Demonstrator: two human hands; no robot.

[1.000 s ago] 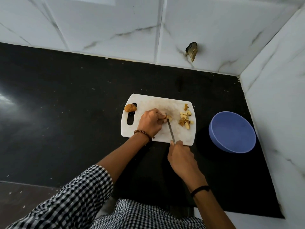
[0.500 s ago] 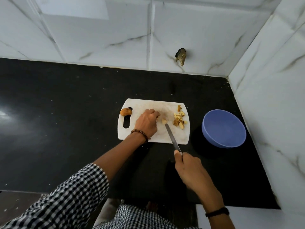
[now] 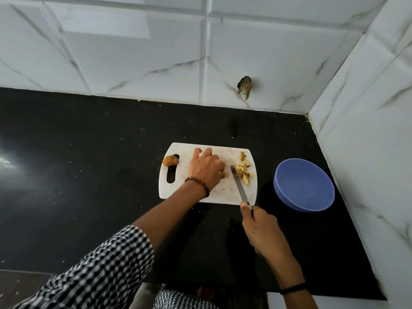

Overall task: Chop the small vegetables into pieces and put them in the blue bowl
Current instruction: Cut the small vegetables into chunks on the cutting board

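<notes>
A white cutting board [image 3: 223, 195] lies on the black counter. One whole small brown vegetable [image 3: 170, 161] sits at its left end beside the handle slot. Chopped yellowish pieces [image 3: 244, 171] are heaped at the right end. My left hand [image 3: 206, 168] rests over the middle of the board with fingers stretched toward the far edge, holding nothing that I can see. My right hand [image 3: 259, 226] grips the handle of a knife [image 3: 239, 186]; the blade lies across the board with its tip against the chopped pile. The blue bowl [image 3: 304, 185] stands empty to the right of the board.
White marble-tiled walls close the counter [image 3: 89, 175] at the back and on the right, just past the bowl. A broken hole [image 3: 244, 86] marks the back wall. The counter's front edge runs below my arms.
My left hand has let go of the piece it steadied and stretched its fingers out over the board. The knife has pushed the cut piece right into the pile.
</notes>
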